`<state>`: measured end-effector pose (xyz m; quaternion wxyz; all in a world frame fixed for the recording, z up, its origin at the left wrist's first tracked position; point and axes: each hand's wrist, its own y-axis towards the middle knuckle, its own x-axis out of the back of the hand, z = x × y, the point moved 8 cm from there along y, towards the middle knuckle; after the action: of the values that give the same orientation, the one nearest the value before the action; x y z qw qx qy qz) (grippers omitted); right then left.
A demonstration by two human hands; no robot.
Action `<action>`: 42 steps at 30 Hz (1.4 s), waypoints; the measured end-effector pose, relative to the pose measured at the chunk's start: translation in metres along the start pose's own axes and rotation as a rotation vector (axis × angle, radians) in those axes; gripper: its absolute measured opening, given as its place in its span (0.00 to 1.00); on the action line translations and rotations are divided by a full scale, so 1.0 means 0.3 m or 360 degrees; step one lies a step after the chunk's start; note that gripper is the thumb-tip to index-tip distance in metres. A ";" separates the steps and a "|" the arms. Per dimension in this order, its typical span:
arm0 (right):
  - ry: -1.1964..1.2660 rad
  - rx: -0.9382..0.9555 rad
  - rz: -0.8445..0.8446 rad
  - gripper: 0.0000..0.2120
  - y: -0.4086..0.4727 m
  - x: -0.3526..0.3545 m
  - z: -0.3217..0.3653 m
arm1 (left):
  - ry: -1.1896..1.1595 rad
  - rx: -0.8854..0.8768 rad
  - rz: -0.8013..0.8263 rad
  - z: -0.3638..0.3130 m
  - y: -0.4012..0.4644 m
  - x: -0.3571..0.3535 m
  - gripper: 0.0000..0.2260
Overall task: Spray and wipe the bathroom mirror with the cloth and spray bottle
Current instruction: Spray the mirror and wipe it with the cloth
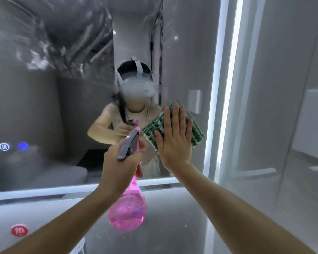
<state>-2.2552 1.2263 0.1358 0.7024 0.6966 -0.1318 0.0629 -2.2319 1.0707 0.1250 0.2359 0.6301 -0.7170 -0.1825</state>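
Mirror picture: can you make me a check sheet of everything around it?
Surface: mirror, wet streaks at upper left, lit strip along right edge.
Job's things: green cloth flat against the mirror; pink spray bottle held up before the mirror.
Clutter: red sticker at lower left.
Hands: left hand grips the bottle; right hand presses the cloth, fingers straight.
Cables: nothing seen.
Surroundings: pale wall to the right.
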 end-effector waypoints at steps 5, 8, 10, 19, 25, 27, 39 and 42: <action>0.0039 0.0174 -0.0022 0.28 0.347 0.095 0.078 | -0.0100 -0.0102 -0.0016 -0.195 0.121 0.054 0.20; -0.0051 0.0275 -0.0032 0.29 0.535 0.139 0.094 | -0.0181 -0.0161 0.0003 -0.327 0.197 0.078 0.20; -0.0103 0.0291 0.0011 0.28 0.659 0.173 0.102 | -0.0159 -0.0207 -0.0015 -0.410 0.255 0.091 0.18; -0.0091 0.0268 0.0073 0.28 1.093 0.298 0.111 | -0.0197 -0.0447 -0.0094 -0.776 0.480 0.177 0.20; -0.0084 0.0301 0.0049 0.28 1.363 0.374 0.101 | -0.0177 -0.0501 -0.0128 -0.880 0.574 0.202 0.14; -0.0113 0.0360 0.0066 0.28 1.444 0.401 0.098 | -0.0155 -0.0511 -0.0136 -0.902 0.599 0.198 0.11; -0.0094 0.0423 -0.0061 0.28 1.749 0.508 0.084 | -0.0305 -0.0362 -0.0098 -0.970 0.750 0.134 0.09; -0.0074 0.0409 -0.0080 0.28 1.719 0.502 0.081 | -0.0332 -0.0335 -0.0113 -0.948 0.740 0.133 0.07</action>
<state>-2.2537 1.1990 0.6729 0.6056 0.7852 -0.1213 0.0454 -2.2556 1.0722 0.4873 0.2184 0.6045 -0.6917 -0.3294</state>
